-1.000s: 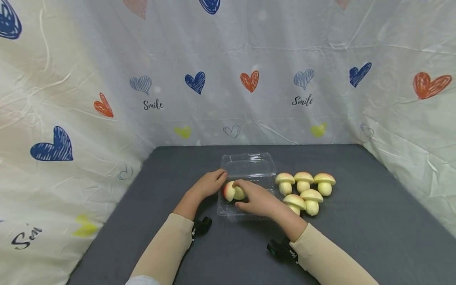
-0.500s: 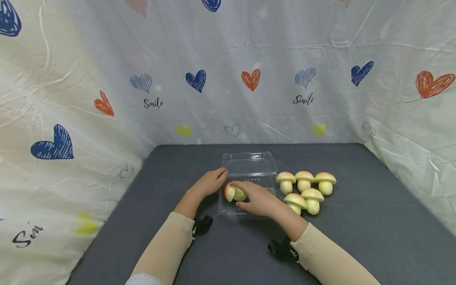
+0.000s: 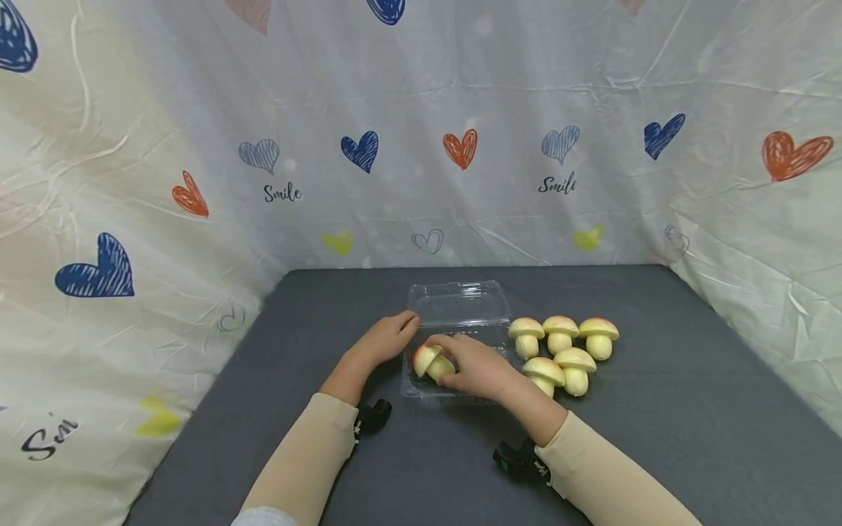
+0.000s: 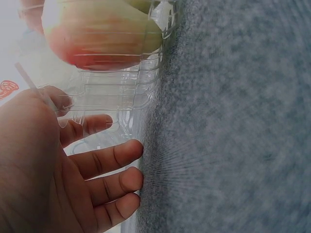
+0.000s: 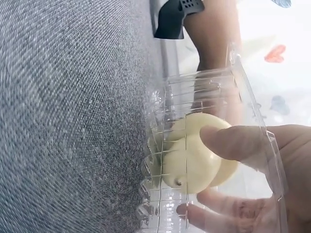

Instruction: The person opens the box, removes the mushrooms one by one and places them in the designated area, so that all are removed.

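Note:
A mushroom (image 3: 430, 363) with a red-tinged cap lies tilted inside a clear plastic clamshell box (image 3: 409, 389), its cap to the left. My right hand (image 3: 475, 368) reaches into the box and holds the mushroom, the thumb (image 5: 221, 141) pressing its pale surface in the right wrist view. Along the box's left side, near the hinge, my left hand (image 3: 388, 338) touches the plastic with loosely extended fingers. The left wrist view shows those fingers (image 4: 119, 155) beside the clear wall, with the mushroom's cap (image 4: 102, 41) visible through it.
Several more mushrooms (image 3: 575, 371) stand upright in two rows right of the box. The box's lid (image 3: 459, 302) lies folded back behind it. A dark grey table (image 3: 427, 467) carries everything, and a heart-printed curtain (image 3: 408, 197) hangs around it.
Within the box, the mushroom has turned in my right hand: its stem now slants down toward the front right. My right fingers shifted slightly, while my left hand stayed in place.

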Available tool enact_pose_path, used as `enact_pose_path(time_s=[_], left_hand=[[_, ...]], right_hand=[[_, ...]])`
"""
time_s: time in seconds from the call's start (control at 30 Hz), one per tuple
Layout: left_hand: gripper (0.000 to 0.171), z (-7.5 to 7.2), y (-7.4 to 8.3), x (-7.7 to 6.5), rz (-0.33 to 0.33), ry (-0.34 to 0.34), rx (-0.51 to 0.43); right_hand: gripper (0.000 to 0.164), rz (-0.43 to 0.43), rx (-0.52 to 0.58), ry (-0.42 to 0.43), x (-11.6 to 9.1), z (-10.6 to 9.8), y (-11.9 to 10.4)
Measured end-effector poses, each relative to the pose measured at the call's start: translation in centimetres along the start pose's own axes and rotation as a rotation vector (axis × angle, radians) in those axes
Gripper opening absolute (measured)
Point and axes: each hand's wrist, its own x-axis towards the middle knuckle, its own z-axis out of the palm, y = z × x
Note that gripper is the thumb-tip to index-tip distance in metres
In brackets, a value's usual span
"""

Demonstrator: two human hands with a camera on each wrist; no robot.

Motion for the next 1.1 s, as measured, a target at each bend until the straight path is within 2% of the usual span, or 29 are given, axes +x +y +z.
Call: enact_pose_path(time_s=[0.13, 0.33, 0.5, 0.73, 0.93, 1.1], left_hand=[[0.052, 0.0, 0.0, -0.1, 0.004, 0.002, -0.002], [0.05, -0.1, 0.2, -0.2, 0.012, 0.017, 0.013], [0.047, -0.2, 0.3, -0.1, 0.013, 0.026, 0.018], [0.046, 0.0, 0.3, 0.2, 0.026, 0.035, 0.042], [0.045, 0.0, 0.3, 0.1, 0.024, 0.038, 0.036], [0.045, 0.0, 0.3, 0.0, 0.02, 0.041, 0.032]], right_hand=[[0.054, 0.026, 0.004, 0.019, -0.2, 0.1, -0.1], [0.038, -0.011, 0.021, 0.097, -0.1, 0.3, -0.2], [0.034, 0.01, 0.061, 0.085, 0.1, 0.3, -0.2], [0.039, 0.013, 0.038, 0.107, -0.1, -0.2, 0.0], [0.042, 0.006, 0.055, 0.123, -0.5, -1.3, -0.3], [0.041, 0.032, 0.071, 0.112, -0.7, -2.4, -0.3]])
